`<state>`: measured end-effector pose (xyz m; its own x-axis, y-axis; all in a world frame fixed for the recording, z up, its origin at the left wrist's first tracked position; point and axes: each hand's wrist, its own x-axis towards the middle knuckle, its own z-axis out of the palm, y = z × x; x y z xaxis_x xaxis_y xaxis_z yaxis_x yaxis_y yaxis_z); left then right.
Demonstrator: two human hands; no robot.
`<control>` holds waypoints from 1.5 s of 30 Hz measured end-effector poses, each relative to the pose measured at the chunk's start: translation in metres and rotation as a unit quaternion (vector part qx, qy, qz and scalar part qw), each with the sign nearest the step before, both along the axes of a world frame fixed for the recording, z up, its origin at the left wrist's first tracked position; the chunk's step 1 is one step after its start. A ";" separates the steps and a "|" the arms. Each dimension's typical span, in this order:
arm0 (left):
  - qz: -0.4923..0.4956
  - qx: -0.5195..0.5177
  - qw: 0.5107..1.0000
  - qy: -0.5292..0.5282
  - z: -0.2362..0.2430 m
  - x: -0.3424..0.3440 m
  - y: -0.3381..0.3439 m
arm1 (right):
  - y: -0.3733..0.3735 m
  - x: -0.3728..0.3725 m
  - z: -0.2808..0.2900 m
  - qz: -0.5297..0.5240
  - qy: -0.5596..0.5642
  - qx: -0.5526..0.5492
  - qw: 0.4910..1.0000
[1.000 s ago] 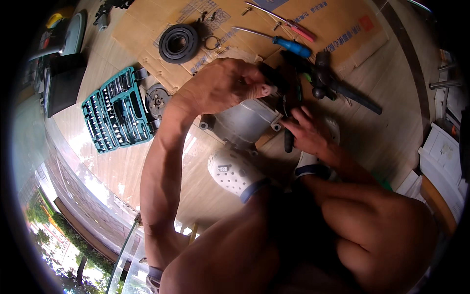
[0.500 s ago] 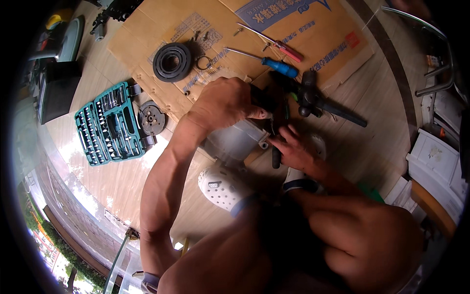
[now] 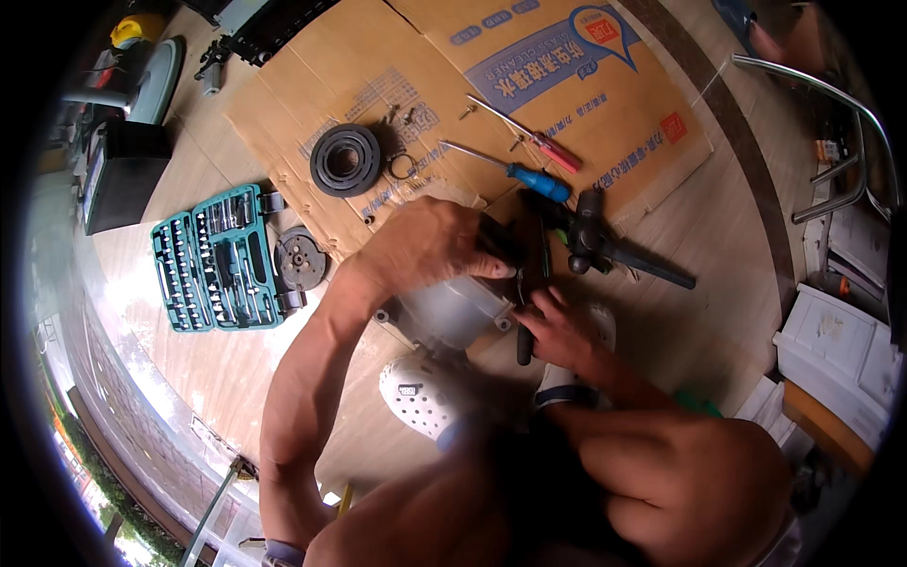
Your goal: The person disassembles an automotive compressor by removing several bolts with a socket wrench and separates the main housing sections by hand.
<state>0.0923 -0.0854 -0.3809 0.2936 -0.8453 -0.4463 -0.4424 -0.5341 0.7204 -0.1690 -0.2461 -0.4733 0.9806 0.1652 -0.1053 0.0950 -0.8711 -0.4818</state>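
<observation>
A grey metal housing (image 3: 444,312) with bolt lugs stands between my feet at the cardboard's near edge. My left hand (image 3: 425,248) is closed over its far end, fingers wrapped round a black part (image 3: 501,241), the thumb toward the right. Close by on the right, my right hand (image 3: 559,331) is closed on a slim tool with a dark handle (image 3: 524,346). A thin metal shaft shows near the left thumb, beside the black part. The tool's tip and exact kind are hidden by fingers and shadow.
Cardboard (image 3: 397,57) bears a black grooved pulley (image 3: 346,161), a thin ring (image 3: 403,168), small screws, a blue screwdriver (image 3: 539,181) and a red screwdriver (image 3: 557,153). A hammer (image 3: 605,236) lies right. Left are a round metal plate (image 3: 300,260) and a teal socket set (image 3: 215,260).
The whole view has shifted, so the cardboard and tools sit lower in the picture. Both hands keep nearly the same grip and place at the housing.
</observation>
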 end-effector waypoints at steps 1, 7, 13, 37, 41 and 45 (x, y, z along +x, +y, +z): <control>-0.006 -0.009 1.000 -0.016 0.000 -0.003 0.000 | 0.000 0.001 0.002 -0.003 0.001 0.005 1.000; -0.017 -0.059 0.993 0.101 -0.016 0.007 0.014 | 0.002 0.003 0.001 -0.017 0.007 0.020 1.000; -0.017 0.025 0.999 0.025 -0.001 0.007 0.004 | 0.004 0.003 0.002 -0.020 0.018 0.020 0.999; 0.003 -0.090 0.990 0.107 -0.023 0.001 0.017 | 0.001 -0.006 -0.010 -0.021 0.010 0.016 1.000; -0.005 -0.092 0.991 0.102 -0.028 0.004 0.020 | 0.005 -0.001 -0.005 -0.039 -0.018 0.035 0.998; -0.021 -0.015 0.999 0.029 0.001 0.002 0.008 | 0.004 -0.001 -0.003 -0.042 -0.010 0.037 0.998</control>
